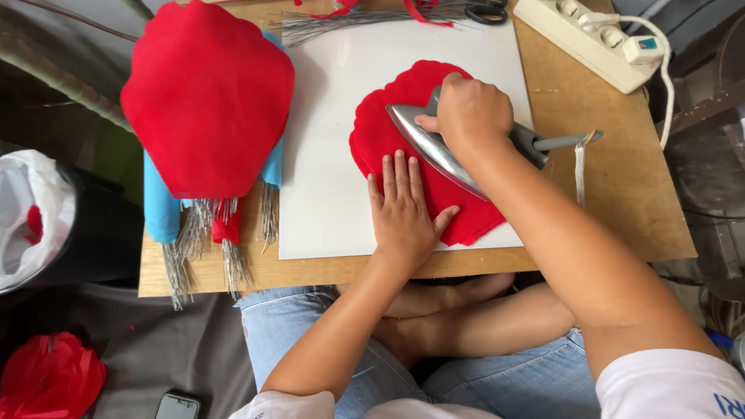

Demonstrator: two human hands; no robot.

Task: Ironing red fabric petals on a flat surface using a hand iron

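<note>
Red fabric [388, 136] with a scalloped edge lay on the white board [326, 155], partly hidden under the iron [434, 143] and both hands. Right hand [469, 109] was clamped around the iron's handle, so the handle itself was mostly covered. Left hand [402, 209] lay flat at 6 o'clock of the iron, fingers together, pinning the cloth. Scissors [487, 11] at 12 o'clock were cut off by the frame. Plenty of bare board sat at 9 o'clock, toward the red stack [206, 93].

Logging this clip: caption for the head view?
Right hand grips iron on red fabric; left hand flat on it.
</note>
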